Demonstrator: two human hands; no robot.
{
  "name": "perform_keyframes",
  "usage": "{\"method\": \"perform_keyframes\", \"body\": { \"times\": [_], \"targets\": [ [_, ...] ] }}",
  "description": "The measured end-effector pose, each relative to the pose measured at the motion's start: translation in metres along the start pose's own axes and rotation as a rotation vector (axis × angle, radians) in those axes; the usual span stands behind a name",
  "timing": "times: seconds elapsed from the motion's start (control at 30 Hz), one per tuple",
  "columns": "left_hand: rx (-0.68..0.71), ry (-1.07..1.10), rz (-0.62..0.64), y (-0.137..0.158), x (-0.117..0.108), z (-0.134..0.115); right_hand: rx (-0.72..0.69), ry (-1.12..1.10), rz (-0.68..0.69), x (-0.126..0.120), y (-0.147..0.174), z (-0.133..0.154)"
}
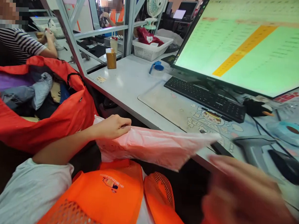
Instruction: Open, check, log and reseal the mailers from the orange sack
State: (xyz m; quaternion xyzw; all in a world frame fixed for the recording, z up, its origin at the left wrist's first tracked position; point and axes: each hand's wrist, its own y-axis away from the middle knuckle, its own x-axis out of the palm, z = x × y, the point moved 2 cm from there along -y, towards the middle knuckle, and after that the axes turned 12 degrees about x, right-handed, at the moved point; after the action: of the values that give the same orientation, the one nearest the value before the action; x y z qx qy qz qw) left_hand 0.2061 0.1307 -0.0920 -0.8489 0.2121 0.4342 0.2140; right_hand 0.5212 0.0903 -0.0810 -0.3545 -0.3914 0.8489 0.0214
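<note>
My left hand [116, 126] is closed on the upper edge of a thin, whitish-pink plastic bag [153, 144]. The bag stretches sideways above my lap, and its far corner reaches over the desk edge. What is inside it I cannot make out. At lower right, my right hand [244, 193] is smeared by motion, so its fingers do not show clearly. It is apart from the bag and nearest to a grey handheld scanner [252, 150] and a black mouse [286, 165] on the desk.
A large red sack [82, 122] of wrapped parcels stands at left. On the desk [126, 81] are a keyboard [206, 97], a monitor [240, 46], blue tape [158, 67] and a white basket [151, 50]. A metal frame [129, 26] rises behind. A co-worker in stripes [17, 42] sits at far left.
</note>
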Motion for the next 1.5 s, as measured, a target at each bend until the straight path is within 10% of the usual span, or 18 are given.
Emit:
{"method": "perform_keyframes", "body": {
  "times": [0.3, 0.73, 0.9, 1.17, 1.33, 1.5],
  "targets": [
    [-0.014, 0.156, -0.099, -0.017, 0.016, 0.002, -0.103, 0.024, 0.333, 0.135, -0.001, 0.014],
    [-0.089, -0.187, -0.043, -0.021, 0.024, 0.007, 0.139, 0.181, 0.742, 0.140, -0.041, 0.010],
    [-0.493, -0.592, -0.120, -0.019, -0.007, 0.053, -0.037, 0.175, 0.929, 0.123, -0.005, 0.018],
    [-0.492, -0.654, -0.181, -0.020, -0.025, 0.060, -0.226, -0.169, 0.661, 0.116, -0.009, 0.017],
    [-0.545, -0.619, -0.298, -0.029, -0.013, 0.069, 0.216, -0.462, 0.711, 0.142, -0.007, 0.005],
    [-0.637, -0.606, -0.581, -0.036, -0.069, 0.102, 0.452, -0.505, 0.698, 0.103, 0.040, -0.008]
  ]
}}
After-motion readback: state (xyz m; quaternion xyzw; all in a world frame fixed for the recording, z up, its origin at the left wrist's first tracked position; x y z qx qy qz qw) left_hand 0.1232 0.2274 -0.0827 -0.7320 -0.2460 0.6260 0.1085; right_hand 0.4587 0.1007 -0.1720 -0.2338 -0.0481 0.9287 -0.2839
